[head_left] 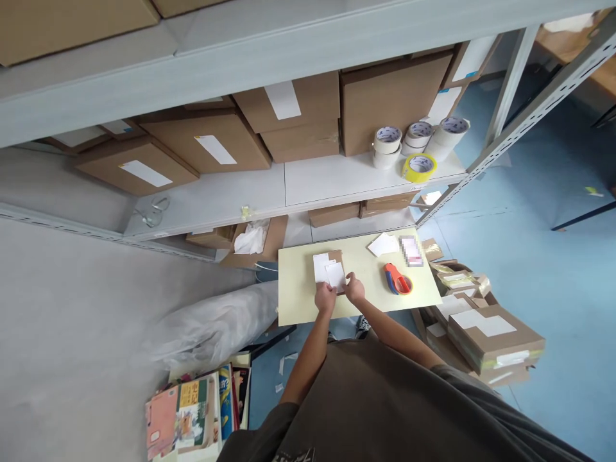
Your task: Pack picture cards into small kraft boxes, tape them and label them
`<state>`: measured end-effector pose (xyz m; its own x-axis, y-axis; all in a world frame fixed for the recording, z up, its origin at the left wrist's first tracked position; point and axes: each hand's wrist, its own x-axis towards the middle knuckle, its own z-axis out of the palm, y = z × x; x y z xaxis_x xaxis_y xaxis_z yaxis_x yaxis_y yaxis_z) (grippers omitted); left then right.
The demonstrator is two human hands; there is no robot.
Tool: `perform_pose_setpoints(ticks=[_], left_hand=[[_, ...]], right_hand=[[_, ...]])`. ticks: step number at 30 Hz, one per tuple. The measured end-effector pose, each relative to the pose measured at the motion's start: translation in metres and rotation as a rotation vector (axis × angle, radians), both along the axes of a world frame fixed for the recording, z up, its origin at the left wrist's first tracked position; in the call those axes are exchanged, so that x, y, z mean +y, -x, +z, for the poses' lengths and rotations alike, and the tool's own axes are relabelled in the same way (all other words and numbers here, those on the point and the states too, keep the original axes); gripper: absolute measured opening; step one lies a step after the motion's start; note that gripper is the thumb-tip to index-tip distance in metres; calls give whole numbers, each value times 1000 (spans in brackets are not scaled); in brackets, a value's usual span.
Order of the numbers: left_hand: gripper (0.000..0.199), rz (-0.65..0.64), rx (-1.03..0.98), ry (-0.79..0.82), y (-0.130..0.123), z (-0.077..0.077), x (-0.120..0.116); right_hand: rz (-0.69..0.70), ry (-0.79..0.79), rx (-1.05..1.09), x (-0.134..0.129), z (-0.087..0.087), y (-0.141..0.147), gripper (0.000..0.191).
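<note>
On the pale yellow table [296, 301] lies a small flat cardboard box [335, 256] with a white label [320, 264] across its left part. Over it is a white paper slip [335, 274], held by its near corners. My left hand [325, 299] pinches the slip at the lower left. At its lower right edge, my right hand [355, 289] is closed with fingertips on the slip. A red and blue tape dispenser [395, 280] rests to the right of my hands. Beyond it are a stack of white paper slips [384, 244] and a blurred-out label [412, 251].
A metal shelf [231, 199] with cardboard boxes [298, 109] and tape rolls [387, 144] stands behind the table. Stacked parcels [495, 333] sit on the floor at right. Plastic wrapping [221, 321] and a box of books [192, 410] are at left.
</note>
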<state>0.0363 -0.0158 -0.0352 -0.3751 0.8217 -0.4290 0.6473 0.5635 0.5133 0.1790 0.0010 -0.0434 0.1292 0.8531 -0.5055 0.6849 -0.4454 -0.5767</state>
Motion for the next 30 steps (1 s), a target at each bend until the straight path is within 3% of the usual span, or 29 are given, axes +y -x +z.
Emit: perform_pose_setpoints(ticks=[4,6,10,12,15,18,24,27,30], left_hand=[[31,-37,44,49,8,6,5],[29,-76,79,40,11,9,6],[17,-274,92,-154,10,11,11],[37,-398,62,-222,10,9,15],[66,-506,13,-160,14,5,24],[77,-539,-25,-94,19,-1,29],[80,-524,-104,-177,29,-11,24],[77,-478,-211,-232,56,-12,24],[73,-348,-373,-263,102,-10,22]], right_hand=[[94,40,-54,4,7,-3,30],[145,61,-68,6,10,-3,32],[238,-63,-99,1,14,-2,48],[304,-124,-109,-5,14,0,60],[342,-75,-109,-16,11,2,65],[294,-40,-71,-25,5,3,66],[106,-92,76,-40,0,21,71],[-15,-180,162,-46,4,41,65],[-60,-270,292,-47,9,61,55]])
